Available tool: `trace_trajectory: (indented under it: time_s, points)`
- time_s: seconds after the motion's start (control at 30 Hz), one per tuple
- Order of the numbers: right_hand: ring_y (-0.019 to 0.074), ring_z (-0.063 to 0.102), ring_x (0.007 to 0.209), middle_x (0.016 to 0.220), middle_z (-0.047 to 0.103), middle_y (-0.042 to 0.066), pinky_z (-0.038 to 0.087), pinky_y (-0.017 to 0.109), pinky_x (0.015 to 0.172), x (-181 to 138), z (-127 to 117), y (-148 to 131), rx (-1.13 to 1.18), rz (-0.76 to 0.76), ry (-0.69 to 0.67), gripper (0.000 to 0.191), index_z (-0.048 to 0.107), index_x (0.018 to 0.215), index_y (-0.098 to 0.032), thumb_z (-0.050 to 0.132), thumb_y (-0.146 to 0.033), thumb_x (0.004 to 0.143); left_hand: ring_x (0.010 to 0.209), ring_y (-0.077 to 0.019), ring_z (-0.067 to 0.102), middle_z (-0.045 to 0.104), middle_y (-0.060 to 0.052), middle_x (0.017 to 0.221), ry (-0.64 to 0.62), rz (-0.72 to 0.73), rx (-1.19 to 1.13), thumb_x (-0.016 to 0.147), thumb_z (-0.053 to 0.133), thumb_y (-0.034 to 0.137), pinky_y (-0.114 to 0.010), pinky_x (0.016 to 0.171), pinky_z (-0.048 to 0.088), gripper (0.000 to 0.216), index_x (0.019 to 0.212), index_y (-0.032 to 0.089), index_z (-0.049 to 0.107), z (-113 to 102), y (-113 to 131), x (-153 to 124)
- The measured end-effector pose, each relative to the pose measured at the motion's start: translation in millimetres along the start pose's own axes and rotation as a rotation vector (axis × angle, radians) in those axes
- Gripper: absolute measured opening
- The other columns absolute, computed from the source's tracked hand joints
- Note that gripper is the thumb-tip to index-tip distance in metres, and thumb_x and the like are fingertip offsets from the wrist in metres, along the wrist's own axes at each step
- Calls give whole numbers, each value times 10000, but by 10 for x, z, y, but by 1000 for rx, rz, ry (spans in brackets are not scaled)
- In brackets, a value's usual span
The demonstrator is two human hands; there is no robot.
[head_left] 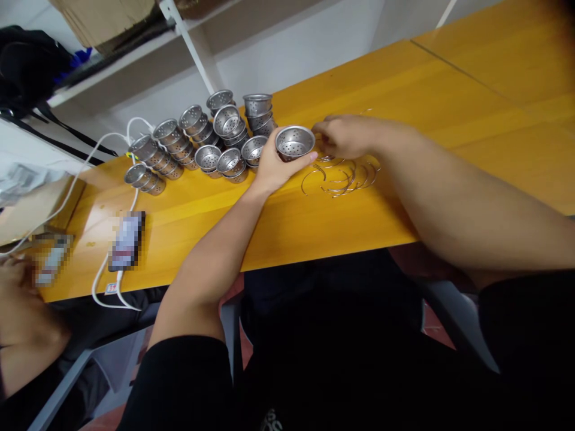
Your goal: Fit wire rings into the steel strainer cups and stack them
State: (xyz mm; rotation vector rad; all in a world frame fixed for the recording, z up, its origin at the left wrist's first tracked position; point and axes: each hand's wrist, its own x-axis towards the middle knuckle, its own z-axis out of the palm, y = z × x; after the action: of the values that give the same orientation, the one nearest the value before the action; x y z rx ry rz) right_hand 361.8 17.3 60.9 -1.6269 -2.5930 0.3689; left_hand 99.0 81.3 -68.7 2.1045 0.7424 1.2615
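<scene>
Left hand (274, 164) wrapped around a perforated metal cup (294, 142), fingers closed on its wall, open mouth facing the camera, just above centre frame. Right hand (344, 136) directly right of the cup, fingertips bunched over a scatter of thin wire rings (344, 176) on the yellow table (449, 108); whether they pinch a ring cannot be told. Stacked cups (202, 143) crowd left of the grip. White cable (103, 263) and another person's arm (22, 335) at lower left.
</scene>
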Motion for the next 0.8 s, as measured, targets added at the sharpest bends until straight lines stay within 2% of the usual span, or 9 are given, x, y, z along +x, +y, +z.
trace_trajectory:
  time_s: [0.1,0.2,0.27,0.37,0.47,0.7,0.8]
  points:
    - [342,764,1205,1553,796,229,572,431,1122,-65,-49,32,22,-110,-60,305,867,1504,-143,788,-172,1211,1554,-364,801,795,-116,1563,-1,29,9,918,1016,973,-689,1463,600,1082,1681,301,646,5,-61,0]
    - [324,780,1194,1535,819,246,592,410,1076,-108,-120,46,-1,-136,-139,405,866,1586,-73,828,-141,1188,1592,-373,785,785,-132,1591,4,54,35,951,1003,952,-687,1477,592,1088,1732,305,613,12,-32,-8]
    - [299,799,1132,1468,878,219,589,399,1021,-118,-158,56,11,-102,-161,394,879,1584,-83,836,-135,1196,1573,-372,795,791,-133,1581,23,56,53,944,1002,962,-685,1473,596,1095,1723,300,611,16,16,-9]
    - [273,805,1030,1344,941,169,569,400,954,-108,-178,61,10,-21,-143,276,927,1462,-146,797,-122,1219,1538,-366,805,792,-124,1552,49,39,69,937,991,983,-679,1468,596,1098,1710,308,599,11,83,-5]
    - [286,807,1032,1308,953,169,559,407,934,-84,-161,37,-24,10,-120,217,943,1364,-162,788,-131,1215,1552,-369,796,768,-131,1584,59,26,80,937,988,986,-670,1477,582,1148,1766,334,533,-9,81,5]
    - [322,797,1035,1276,937,162,542,434,905,-104,-146,-89,-146,55,-134,227,925,1246,-194,708,-137,1214,1644,-377,757,676,-172,1749,42,82,115,1021,925,956,-657,1500,566,1274,1954,388,270,-17,-173,24]
    - [366,826,1108,1333,923,215,557,457,934,-138,-191,-118,-174,99,-138,280,927,1353,-147,676,-143,1231,1622,-360,774,663,-173,1764,39,107,100,1088,853,938,-639,1480,594,1222,1981,401,213,2,-260,27]
